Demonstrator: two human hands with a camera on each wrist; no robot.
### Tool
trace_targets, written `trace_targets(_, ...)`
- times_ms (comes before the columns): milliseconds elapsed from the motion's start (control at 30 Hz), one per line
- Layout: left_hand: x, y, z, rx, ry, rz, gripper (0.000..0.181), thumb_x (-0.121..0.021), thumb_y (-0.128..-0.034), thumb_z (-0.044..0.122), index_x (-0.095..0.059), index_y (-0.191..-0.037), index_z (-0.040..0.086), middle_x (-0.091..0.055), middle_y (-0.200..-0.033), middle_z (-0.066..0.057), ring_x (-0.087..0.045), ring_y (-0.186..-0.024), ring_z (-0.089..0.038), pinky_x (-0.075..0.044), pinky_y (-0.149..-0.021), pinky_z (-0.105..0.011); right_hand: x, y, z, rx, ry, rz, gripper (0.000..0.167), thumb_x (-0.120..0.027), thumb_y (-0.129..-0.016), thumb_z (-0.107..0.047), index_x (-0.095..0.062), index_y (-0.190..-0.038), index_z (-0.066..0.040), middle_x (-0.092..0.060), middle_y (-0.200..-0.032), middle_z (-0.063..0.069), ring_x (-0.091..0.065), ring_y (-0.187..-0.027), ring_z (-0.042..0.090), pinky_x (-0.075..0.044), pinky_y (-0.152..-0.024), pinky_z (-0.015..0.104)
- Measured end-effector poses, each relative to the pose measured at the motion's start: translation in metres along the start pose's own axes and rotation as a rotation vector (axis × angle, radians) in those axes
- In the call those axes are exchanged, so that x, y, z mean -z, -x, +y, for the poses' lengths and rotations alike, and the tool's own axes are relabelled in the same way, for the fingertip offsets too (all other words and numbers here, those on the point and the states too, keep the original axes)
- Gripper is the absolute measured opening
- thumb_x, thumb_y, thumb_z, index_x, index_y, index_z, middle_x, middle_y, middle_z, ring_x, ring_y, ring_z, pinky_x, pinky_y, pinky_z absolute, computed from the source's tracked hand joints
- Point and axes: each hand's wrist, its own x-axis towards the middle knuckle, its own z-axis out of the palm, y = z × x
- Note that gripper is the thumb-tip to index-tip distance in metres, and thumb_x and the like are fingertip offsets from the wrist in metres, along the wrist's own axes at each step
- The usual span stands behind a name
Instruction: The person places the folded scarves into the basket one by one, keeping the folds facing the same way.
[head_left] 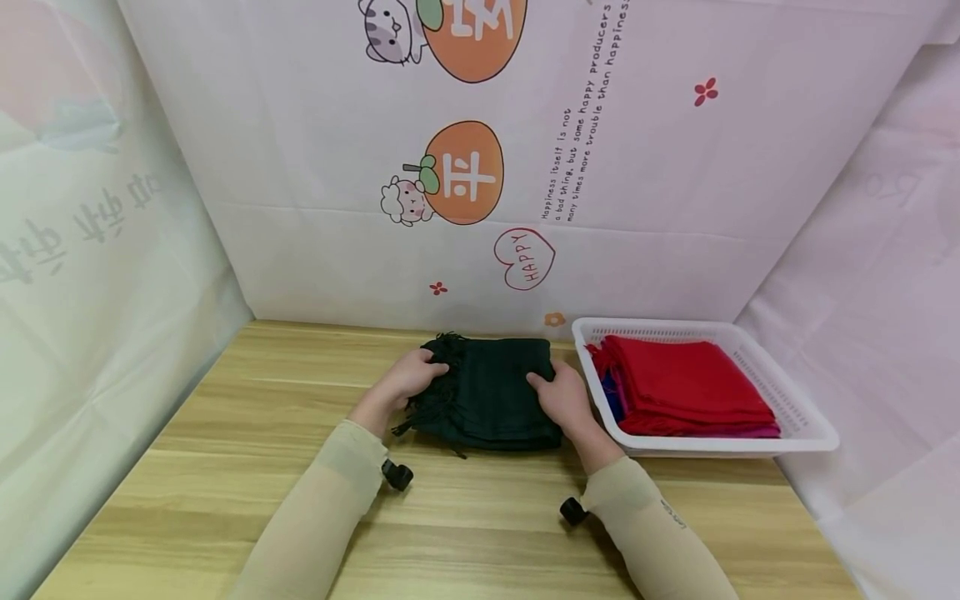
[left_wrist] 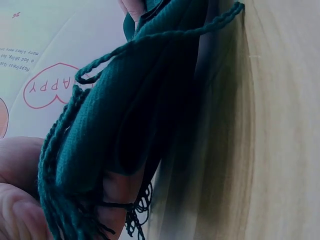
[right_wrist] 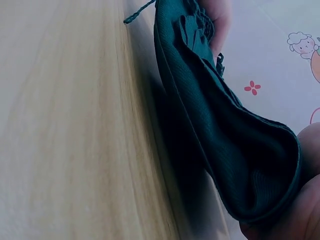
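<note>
A folded dark green scarf with twisted fringe along its left side is held between both hands near the back of the table. The left hand grips the fringed edge, thumb on top and fingers underneath in the left wrist view. At the opposite, folded edge, the right hand pinches the layers with its thumb on top. Seen from the right wrist, the scarf shows its looped fold, with a shadowed gap between it and the wooden table. Some fingertips are hidden beneath the cloth.
Right of the scarf stands a white plastic basket. Inside it lies a folded red scarf on top of magenta and blue cloth. A printed white sheet rises behind the table's back edge, with more sheeting at both sides.
</note>
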Motion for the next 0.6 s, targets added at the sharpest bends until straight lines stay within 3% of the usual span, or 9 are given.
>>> trace_targets(600,0.007,0.004,0.007,-0.010,0.011,0.007,0.070,-0.055,-0.1183,0.026,-0.026,-0.172,-0.007,-0.022,-0.180,-0.028,-0.022,-0.166,-0.049,-0.027,-0.131,-0.064,0.001,0.006,-0.012,0.028,0.011,0.011,0.048,-0.071,-0.110,-0.026,-0.064,-0.145,0.007,-0.067,-0.144,0.029,-0.063,-0.131,0.045,-0.048,-0.115,0.062)
